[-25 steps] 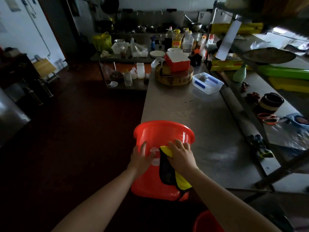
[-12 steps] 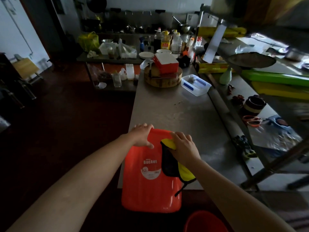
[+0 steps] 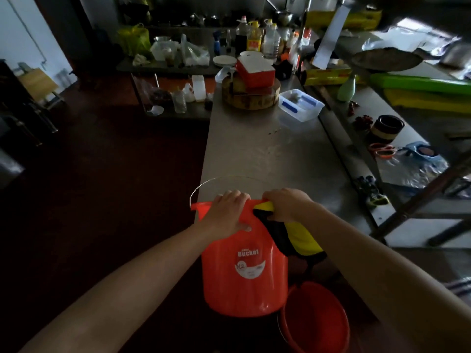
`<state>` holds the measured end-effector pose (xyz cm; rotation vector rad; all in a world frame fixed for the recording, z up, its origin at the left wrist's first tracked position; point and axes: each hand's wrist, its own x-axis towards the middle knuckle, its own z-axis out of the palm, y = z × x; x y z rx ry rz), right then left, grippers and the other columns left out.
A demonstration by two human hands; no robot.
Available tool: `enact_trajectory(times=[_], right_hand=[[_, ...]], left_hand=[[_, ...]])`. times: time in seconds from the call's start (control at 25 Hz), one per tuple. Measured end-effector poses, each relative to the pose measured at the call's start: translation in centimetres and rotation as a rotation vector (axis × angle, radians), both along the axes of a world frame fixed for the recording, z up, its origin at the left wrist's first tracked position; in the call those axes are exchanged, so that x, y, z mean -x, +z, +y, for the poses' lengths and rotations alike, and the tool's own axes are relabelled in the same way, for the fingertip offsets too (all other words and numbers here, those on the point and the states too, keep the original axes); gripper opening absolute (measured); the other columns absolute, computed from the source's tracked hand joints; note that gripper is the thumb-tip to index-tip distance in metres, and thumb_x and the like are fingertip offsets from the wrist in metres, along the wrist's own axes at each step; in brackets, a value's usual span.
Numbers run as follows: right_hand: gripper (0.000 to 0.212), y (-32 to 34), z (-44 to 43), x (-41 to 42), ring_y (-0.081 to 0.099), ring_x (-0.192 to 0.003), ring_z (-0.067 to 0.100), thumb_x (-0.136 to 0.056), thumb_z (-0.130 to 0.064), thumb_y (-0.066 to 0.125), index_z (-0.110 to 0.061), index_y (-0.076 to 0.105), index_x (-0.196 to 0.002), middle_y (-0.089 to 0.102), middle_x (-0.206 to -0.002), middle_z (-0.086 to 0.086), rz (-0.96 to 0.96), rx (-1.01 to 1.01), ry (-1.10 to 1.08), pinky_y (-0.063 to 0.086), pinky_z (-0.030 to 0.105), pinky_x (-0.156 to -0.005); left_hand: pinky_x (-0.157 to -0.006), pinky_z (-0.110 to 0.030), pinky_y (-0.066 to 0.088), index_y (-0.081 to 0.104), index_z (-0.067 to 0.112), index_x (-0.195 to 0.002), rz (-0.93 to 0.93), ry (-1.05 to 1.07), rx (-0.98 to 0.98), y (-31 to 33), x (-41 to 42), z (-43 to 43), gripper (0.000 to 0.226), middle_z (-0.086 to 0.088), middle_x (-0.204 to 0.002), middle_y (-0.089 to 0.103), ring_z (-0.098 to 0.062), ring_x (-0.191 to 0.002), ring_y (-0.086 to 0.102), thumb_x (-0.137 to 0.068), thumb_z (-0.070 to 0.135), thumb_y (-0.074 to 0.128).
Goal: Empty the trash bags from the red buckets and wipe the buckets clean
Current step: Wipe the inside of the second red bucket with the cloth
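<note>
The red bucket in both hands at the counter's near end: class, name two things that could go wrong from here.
1. The red bucket hangs beyond the counter edge, held only at its rim by the left hand and right hand; a slip could drop it onto the second bucket below.
2. The yellow-and-black cloth, pinned under the right hand, may weaken that grip.

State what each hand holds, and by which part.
Left hand grips the red bucket by its rim. Right hand presses a yellow-black cloth over that rim.
</note>
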<state>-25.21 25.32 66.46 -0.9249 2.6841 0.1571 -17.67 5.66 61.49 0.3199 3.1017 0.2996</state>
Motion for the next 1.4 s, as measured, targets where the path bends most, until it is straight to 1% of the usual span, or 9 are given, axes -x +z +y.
enact_trajectory(times=[0.24, 0.36, 0.56, 0.76, 0.92, 1.04, 1.12, 1.2, 1.4], right_hand=[[0.047, -4.8, 2.9, -9.6, 0.066, -0.105, 0.023, -0.082, -0.069, 0.061, -0.032, 0.06, -0.11, 0.066, -0.112, -0.008, 0.182, 0.06, 0.135, 0.047, 0.032, -0.07], [0.042, -7.3, 5.8, -14.2, 0.066, -0.091, 0.026, -0.082, -0.063, 0.065, -0.026, 0.064, -0.102, 0.065, -0.101, -0.005, 0.28, 0.106, 0.234, 0.051, 0.034, -0.062], [0.026, -10.3, 11.6, -21.2, 0.063, -0.073, 0.027, -0.065, -0.02, 0.079, -0.02, 0.068, -0.088, 0.063, -0.085, -0.001, 0.35, 0.153, 0.329, 0.048, 0.035, -0.049], [0.021, -11.8, 16.0, -26.3, 0.06, -0.079, 0.024, -0.077, -0.017, 0.069, -0.019, 0.068, -0.099, 0.062, -0.093, -0.002, 0.415, 0.232, 0.427, 0.05, 0.036, -0.056], [0.026, -11.7, 18.0, -29.8, 0.059, -0.079, 0.023, -0.078, -0.018, 0.07, -0.018, 0.068, -0.104, 0.062, -0.096, -0.002, 0.411, 0.233, 0.416, 0.05, 0.035, -0.057], [0.028, -12.0, 18.6, -31.6, 0.059, -0.078, 0.023, -0.077, -0.018, 0.073, -0.017, 0.067, -0.104, 0.062, -0.096, -0.001, 0.39, 0.209, 0.393, 0.051, 0.035, -0.058], [0.026, -12.7, 18.5, -32.6, 0.058, -0.077, 0.023, -0.076, -0.017, 0.069, -0.017, 0.067, -0.102, 0.061, -0.094, -0.001, 0.375, 0.18, 0.371, 0.05, 0.034, -0.057], [0.025, -13.6, 18.6, -33.3, 0.058, -0.078, 0.023, -0.077, -0.016, 0.068, -0.017, 0.067, -0.102, 0.061, -0.094, -0.001, 0.355, 0.145, 0.354, 0.049, 0.034, -0.056], [0.035, -15.0, 18.6, -34.0, 0.06, -0.08, 0.024, -0.074, -0.017, 0.078, -0.017, 0.069, -0.108, 0.064, -0.099, 0.0, 0.285, 0.082, 0.268, 0.052, 0.035, -0.058]], left_hand=[[-0.108, -0.044, 0.034, 0.042, 0.028, -0.138, -0.227, 0.019, -0.051, -0.6, -9.9, 1.2, 0.077, 0.003, -0.132, 0.051, -0.018, -0.124, 0.048, -0.084, 0.082, 0.04], [-0.104, -0.04, 0.037, 0.052, 0.028, -0.132, -0.285, 0.136, -0.136, -1.8, -13.9, 2.1, 0.063, 0.004, -0.124, 0.055, -0.018, -0.121, 0.049, -0.095, 0.072, 0.029], [-0.111, -0.041, 0.034, 0.051, 0.022, -0.139, -0.091, 0.332, -0.02, -4.5, -19.2, 4.5, 0.052, -0.002, -0.143, 0.047, -0.024, -0.135, 0.039, -0.099, 0.055, 0.043], [-0.121, -0.049, 0.018, 0.02, 0.026, -0.157, -0.084, 0.585, 0.011, -5.1, -20.0, 3.6, 0.078, -0.015, -0.163, 0.013, -0.038, -0.15, 0.011, -0.094, 0.056, 0.054], [-0.118, -0.055, 0.022, 0.0, 0.026, -0.158, -0.243, 0.903, -0.119, -6.4, -19.1, 1.3, 0.102, -0.017, -0.164, 0.008, -0.043, -0.149, 0.011, -0.085, 0.062, 0.063], [-0.106, -0.05, 0.044, 0.02, 0.017, -0.155, -0.431, 1.112, -0.507, -9.3, -20.5, -0.7, 0.103, -0.019, -0.152, 0.039, -0.037, -0.132, 0.046, -0.076, 0.054, 0.074], [-0.079, -0.036, 0.054, 0.05, 0.01, -0.135, -0.447, 1.045, -0.762, -10.6, -21.5, -0.7, 0.066, -0.016, -0.125, 0.064, -0.025, -0.099, 0.064, -0.081, 0.04, 0.075], [-0.072, -0.033, 0.054, 0.058, 0.015, -0.118, -0.406, 1.024, -0.873, -11.2, -21.9, 0.0, 0.033, -0.009, -0.105, 0.068, -0.019, -0.082, 0.063, -0.091, 0.029, 0.07], [-0.058, -0.028, 0.049, 0.062, 0.013, -0.095, -0.325, 0.891, -1.034, -9.0, -20.6, 1.1, 0.018, -0.003, -0.081, 0.059, -0.012, -0.063, 0.053, -0.092, 0.029, 0.068]])
